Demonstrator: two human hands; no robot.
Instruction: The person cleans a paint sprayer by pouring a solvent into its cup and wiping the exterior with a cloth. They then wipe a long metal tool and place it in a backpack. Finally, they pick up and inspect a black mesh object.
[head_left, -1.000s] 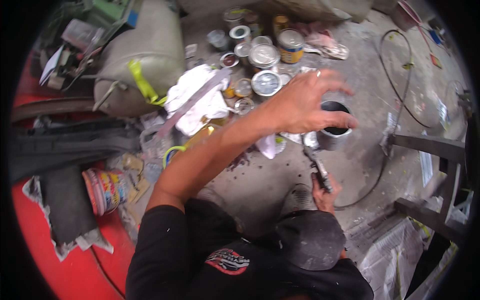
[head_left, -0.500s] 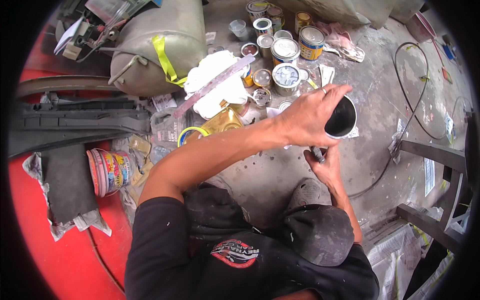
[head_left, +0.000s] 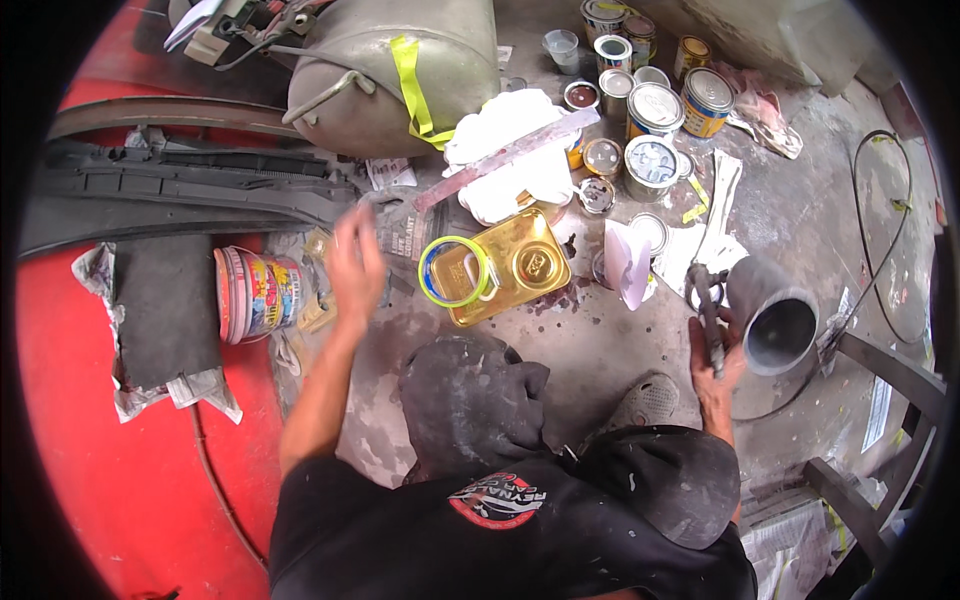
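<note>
The right grip (head_left: 718, 362) is closed around a dark metal spray gun (head_left: 712, 325), upright in the frame just above the floor; a grey cylindrical cup (head_left: 772, 312) is tilted directly to the right of the gun, its wide dark mouth turned toward the lower right; the join between cup and gun cannot be made out; the left grip (head_left: 357, 262) is empty and blurred, raised with the fingers loosely extended, nearest to a clear plastic jug (head_left: 402, 238).

Between the two hands a rectangular golden tin (head_left: 515, 262) lies on the stained floor (head_left: 590, 350), a tub with a yellow-green rim (head_left: 483, 262) resting against its left end; a folded white paper (head_left: 627, 268) stands between the tin and the gun; more paper sheets (head_left: 722, 240) lie just beyond the gun.

Farther out, a white cloth (head_left: 490, 185) is bunched behind the tin, with a long flat strip (head_left: 505, 162) across it; to its right stand paint cans (head_left: 656, 112) in a close cluster; a grey tank (head_left: 395, 75) with a yellow strap (head_left: 408, 85) lies beyond the cloth; at far left a colourful bucket (head_left: 265, 293) lies tipped beside a red panel (head_left: 245, 450); a black hose (head_left: 857, 205) curves over the floor at far right.
</note>
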